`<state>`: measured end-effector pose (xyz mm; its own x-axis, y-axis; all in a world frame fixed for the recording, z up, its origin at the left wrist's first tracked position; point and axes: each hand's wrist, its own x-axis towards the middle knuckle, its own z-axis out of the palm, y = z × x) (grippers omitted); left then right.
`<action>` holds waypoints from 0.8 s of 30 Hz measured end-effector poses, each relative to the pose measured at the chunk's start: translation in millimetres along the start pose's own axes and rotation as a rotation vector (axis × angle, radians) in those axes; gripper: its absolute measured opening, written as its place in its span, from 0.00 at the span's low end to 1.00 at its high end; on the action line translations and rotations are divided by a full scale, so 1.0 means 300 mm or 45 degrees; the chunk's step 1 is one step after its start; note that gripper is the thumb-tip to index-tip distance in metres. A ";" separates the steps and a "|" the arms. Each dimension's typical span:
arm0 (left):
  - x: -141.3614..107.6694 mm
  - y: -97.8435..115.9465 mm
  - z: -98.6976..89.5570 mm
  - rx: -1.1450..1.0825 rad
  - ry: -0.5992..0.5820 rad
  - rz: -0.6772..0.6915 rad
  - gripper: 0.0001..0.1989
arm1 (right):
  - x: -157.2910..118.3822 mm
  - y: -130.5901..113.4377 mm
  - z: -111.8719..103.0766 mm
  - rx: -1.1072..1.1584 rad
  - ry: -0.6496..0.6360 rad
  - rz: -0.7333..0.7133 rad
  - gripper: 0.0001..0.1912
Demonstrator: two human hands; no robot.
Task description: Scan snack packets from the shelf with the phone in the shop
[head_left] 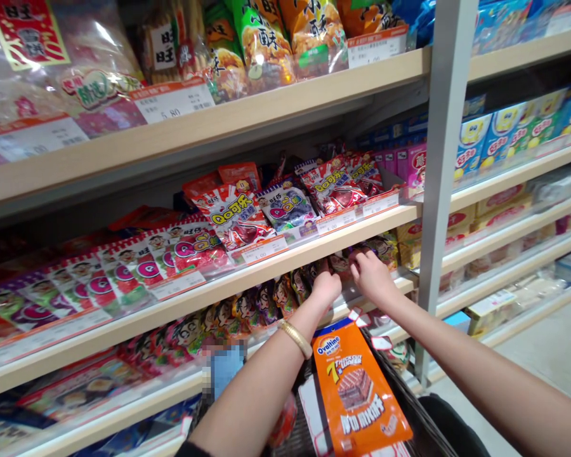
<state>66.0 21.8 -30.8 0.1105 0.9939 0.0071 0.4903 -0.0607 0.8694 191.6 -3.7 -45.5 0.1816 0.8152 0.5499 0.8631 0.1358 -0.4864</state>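
Observation:
Both my hands reach into the shelf row of small candy bags (283,293) below the middle board. My left hand (327,287), with a gold bracelet (295,338) on its wrist, is closed among the bags; what its fingers hold is hidden. Just to its right, my right hand (372,274) has its bent fingers closed at the top of a candy bag (341,263). Beneath my forearms is a dark woven basket (409,406). An orange Ovaltine wafer pouch (356,387) lies in it, face up.
Above my hands, a shelf board (309,244) carries QQ gummy bags (238,216) and price tags. A grey upright post (440,190) stands to the right. Beyond it are shelves with blue snack boxes (497,143). Large snack bags (261,41) fill the top shelf.

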 end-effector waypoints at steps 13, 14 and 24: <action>-0.197 0.065 -0.019 -0.186 -0.023 0.281 0.14 | -0.209 0.000 -0.133 0.507 0.364 -0.353 0.07; -0.225 0.068 -0.032 -0.221 -0.037 0.325 0.14 | -0.217 -0.018 -0.160 0.538 0.404 -0.385 0.06; -0.564 0.020 -0.235 -0.609 -0.146 0.325 0.20 | -0.278 -0.348 -0.282 1.021 0.450 -0.070 0.09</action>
<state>-10.8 -140.3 8.0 0.2810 0.9351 0.2160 -0.0087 -0.2225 0.9749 126.1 -133.3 16.9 0.3998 0.5918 0.7000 0.3077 0.6327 -0.7106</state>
